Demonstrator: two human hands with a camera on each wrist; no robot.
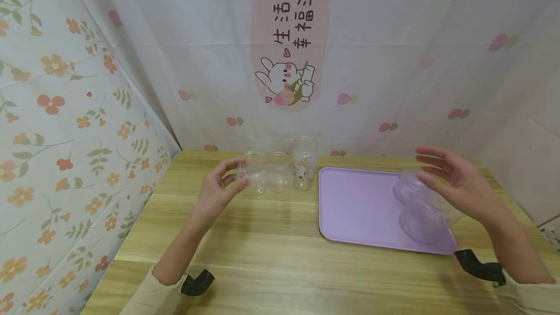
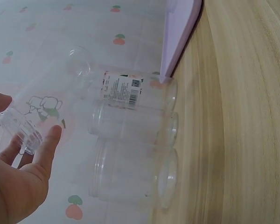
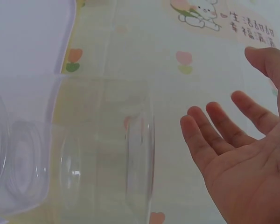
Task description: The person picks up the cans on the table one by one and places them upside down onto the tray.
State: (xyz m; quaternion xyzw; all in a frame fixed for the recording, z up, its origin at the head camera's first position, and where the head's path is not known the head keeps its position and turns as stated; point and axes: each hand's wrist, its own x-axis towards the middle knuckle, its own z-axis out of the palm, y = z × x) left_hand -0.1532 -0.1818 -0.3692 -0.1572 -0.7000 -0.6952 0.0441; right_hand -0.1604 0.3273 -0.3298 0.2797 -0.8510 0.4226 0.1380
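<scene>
My left hand pinches a small clear ridged lid between thumb and fingers. Beside it, on the table, stand a wide clear jar, a narrower clear jar and a taller clear jar with a printed label. On the right, my right hand hovers with fingers spread and nothing in its grasp. Just under it, two clear jars stand on the purple tray; the hand partly covers them in the head view. A large clear jar fills the right wrist view's left side.
The tray lies on the right half of the wood-grain table. A printed cloth hangs behind the table's back edge, and a floral curtain hangs along the left side.
</scene>
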